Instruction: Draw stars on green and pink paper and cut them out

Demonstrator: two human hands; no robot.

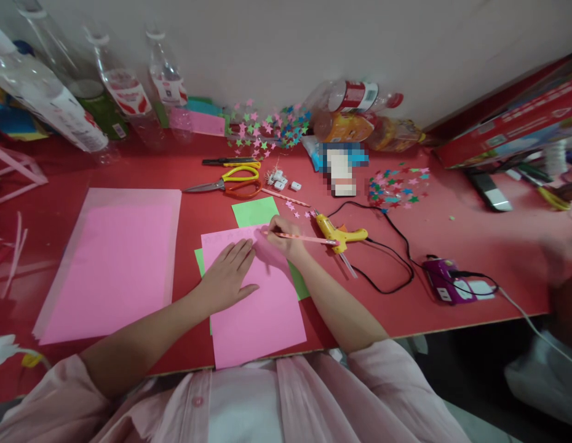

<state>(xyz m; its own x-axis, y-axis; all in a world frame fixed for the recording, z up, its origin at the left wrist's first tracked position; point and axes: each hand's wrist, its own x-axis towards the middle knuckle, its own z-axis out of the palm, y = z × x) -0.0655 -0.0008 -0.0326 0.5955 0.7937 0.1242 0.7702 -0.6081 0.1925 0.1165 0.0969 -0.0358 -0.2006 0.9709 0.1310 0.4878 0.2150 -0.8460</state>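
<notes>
A pink sheet of paper (pixel 262 307) lies before me on the red table, over green paper (pixel 254 212) that shows at its edges. My left hand (pixel 228 277) rests flat on the sheet, fingers stretched out. In my right hand (pixel 282 239) is a pencil (pixel 309 238), its tip near the sheet's top edge and its eraser end pointing right. Faint marks run along the top of the sheet. Just beyond the right hand lie small pink stars (pixel 293 209) and a second pencil (pixel 286 197).
Left is a stack of pink paper (pixel 115 264). Scissors (pixel 221 183) and a cutter (pixel 230 162) lie behind. A yellow glue gun (pixel 339 234) with a black cord, a purple power strip (pixel 445 280) and star-filled containers (pixel 399 187) sit rightward. Bottles (pixel 129 98) line the wall.
</notes>
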